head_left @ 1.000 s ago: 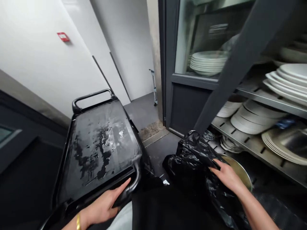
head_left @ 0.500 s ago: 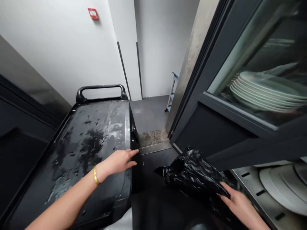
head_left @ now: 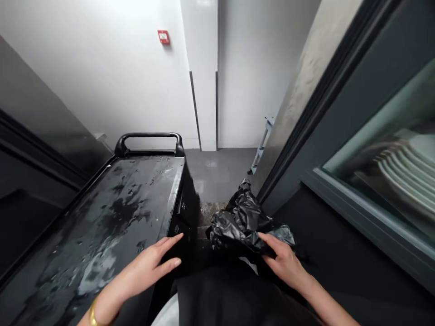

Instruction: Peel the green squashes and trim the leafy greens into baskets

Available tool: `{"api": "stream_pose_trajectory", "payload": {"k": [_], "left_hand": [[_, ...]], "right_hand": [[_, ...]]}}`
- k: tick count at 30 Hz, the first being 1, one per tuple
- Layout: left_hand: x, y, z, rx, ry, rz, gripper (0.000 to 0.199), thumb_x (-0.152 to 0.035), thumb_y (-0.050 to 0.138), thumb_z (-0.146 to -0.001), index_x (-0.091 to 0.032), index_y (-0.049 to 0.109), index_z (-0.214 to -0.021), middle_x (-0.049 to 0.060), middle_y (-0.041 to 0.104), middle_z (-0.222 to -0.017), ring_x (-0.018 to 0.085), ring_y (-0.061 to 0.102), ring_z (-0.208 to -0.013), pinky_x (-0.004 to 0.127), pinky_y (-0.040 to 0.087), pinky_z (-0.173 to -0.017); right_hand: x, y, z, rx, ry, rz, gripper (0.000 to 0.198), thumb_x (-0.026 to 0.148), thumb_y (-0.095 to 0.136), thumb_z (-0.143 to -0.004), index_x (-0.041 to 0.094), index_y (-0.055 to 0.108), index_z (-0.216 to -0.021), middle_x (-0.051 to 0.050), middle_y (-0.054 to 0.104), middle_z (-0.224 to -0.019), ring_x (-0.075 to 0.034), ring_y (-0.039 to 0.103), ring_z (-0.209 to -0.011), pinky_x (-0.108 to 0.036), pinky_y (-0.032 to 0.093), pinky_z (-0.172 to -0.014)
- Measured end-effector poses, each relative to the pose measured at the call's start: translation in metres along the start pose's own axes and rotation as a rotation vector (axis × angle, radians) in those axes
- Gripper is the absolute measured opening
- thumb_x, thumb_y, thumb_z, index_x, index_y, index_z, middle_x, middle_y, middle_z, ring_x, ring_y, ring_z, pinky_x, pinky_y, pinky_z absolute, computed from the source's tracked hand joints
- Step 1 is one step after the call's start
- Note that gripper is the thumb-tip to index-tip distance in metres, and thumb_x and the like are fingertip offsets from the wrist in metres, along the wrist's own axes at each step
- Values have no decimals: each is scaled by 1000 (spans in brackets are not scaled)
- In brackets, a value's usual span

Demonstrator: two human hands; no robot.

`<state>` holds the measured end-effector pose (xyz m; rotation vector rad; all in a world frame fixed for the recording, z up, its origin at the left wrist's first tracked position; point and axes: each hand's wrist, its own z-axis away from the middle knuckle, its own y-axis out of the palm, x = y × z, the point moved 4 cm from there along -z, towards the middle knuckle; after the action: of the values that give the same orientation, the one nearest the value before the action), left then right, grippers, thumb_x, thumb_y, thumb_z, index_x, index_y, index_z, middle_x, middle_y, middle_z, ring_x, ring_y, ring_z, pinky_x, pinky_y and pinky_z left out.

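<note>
A crumpled black plastic bag (head_left: 239, 222) hangs in front of me, pinched between the thumb and fingers of my right hand (head_left: 283, 260). My left hand (head_left: 154, 262), with a gold bangle at the wrist, is over the right edge of a black cart (head_left: 118, 213). Its thumb and fingers are apart, and nothing is in them. Water patches and drops cover the cart's top, and a black handle (head_left: 149, 135) rises at its far end. Whether the left hand touches the cart's edge I cannot tell.
A dark glass-fronted door (head_left: 360, 181) stands to the right, with stacked white plates (head_left: 408, 167) behind the glass. Beyond a threshold lies grey floor (head_left: 217, 170), with a small blue-grey trolley (head_left: 261, 145) partly hidden by the door frame. A red wall box (head_left: 163, 36) is on the white wall.
My right hand has brought the bag left and up, toward the middle of the view. The left hand has drawn back and slightly left. The camera view has shifted, and the lower right plates are gone.
</note>
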<state>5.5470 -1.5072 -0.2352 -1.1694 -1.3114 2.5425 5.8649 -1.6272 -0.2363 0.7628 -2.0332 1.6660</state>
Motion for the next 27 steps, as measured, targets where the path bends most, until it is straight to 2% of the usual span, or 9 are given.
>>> {"api": "stream_pose_trajectory", "payload": {"k": [4, 8, 10, 12, 15, 18, 22, 24, 27], "left_hand": [[25, -48, -79, -109, -6, 434, 68, -62, 26, -86, -21, 33, -140, 9, 42, -141, 23, 38, -129, 38, 34, -105], [65, -94, -194, -128, -94, 898, 78, -68, 23, -82, -20, 19, -144, 14, 41, -141, 25, 43, -125, 40, 43, -95], [73, -114, -251, -91, -120, 1095, 82, -70, 26, -80, -15, 26, -142, 16, 49, -133, 27, 51, -117, 39, 46, -91], [73, -130, -299, -4, -109, 1224, 78, -66, 44, -75, -11, 45, -130, 17, 61, -117, 27, 60, -103, 36, 49, -84], [76, -159, -350, 49, -48, 1254, 53, -41, 74, -58, -11, 63, -100, 10, 69, -91, 23, 63, -81, 31, 50, -73], [99, -198, -385, -158, 12, 1190, 42, -32, 76, -53, -14, 64, -89, 5, 69, -84, 20, 60, -76, 30, 49, -72], [131, -244, -417, -299, 31, 874, 34, -44, 70, -57, -14, 67, -73, 6, 67, -75, 26, 58, -82, 37, 49, -77], [142, -258, -432, -353, -13, 737, 38, -52, 64, -61, -16, 69, -74, 8, 67, -74, 30, 56, -89, 42, 48, -81], [152, -268, -461, -401, -110, 596, 47, -59, 55, -66, -21, 69, -89, 9, 68, -87, 33, 53, -103, 47, 43, -92]], "right_hand": [[-1, 19, -111, 139, -297, -16, 46, 7, 42, -66, 17, 57, -108, -5, 62, -74, -17, 59, -66, -27, 48, -58], [5, 46, -239, 352, -420, -177, 43, 11, 45, -66, 14, 59, -106, -6, 63, -76, -17, 59, -68, -27, 48, -62], [9, 60, -301, 517, -387, -317, 37, 19, 51, -74, 13, 58, -110, -9, 66, -91, -18, 62, -80, -26, 49, -72], [13, 71, -355, 693, -357, -390, 44, 35, 57, -77, 11, 58, -115, -12, 66, -101, -20, 63, -90, -27, 49, -79], [1, 66, -418, 836, -296, -408, 53, 47, 58, -78, 11, 58, -118, -13, 65, -106, -22, 62, -95, -30, 48, -84], [-45, 34, -462, 719, -63, -470, 48, 44, 59, -79, 16, 59, -117, -10, 67, -104, -20, 62, -95, -31, 48, -85], [-144, -24, -503, 181, 256, -535, 40, 49, 53, -82, 17, 64, -103, -5, 68, -72, -17, 64, -69, -30, 52, -69], [-186, -41, -530, -7, 298, -481, 40, 52, 57, -79, 17, 65, -98, -6, 67, -70, -19, 65, -69, -31, 53, -69], [-223, -45, -593, 12, 183, -441, 39, 51, 59, -77, 18, 66, -97, -10, 69, -86, -23, 65, -84, -35, 53, -79]]}}
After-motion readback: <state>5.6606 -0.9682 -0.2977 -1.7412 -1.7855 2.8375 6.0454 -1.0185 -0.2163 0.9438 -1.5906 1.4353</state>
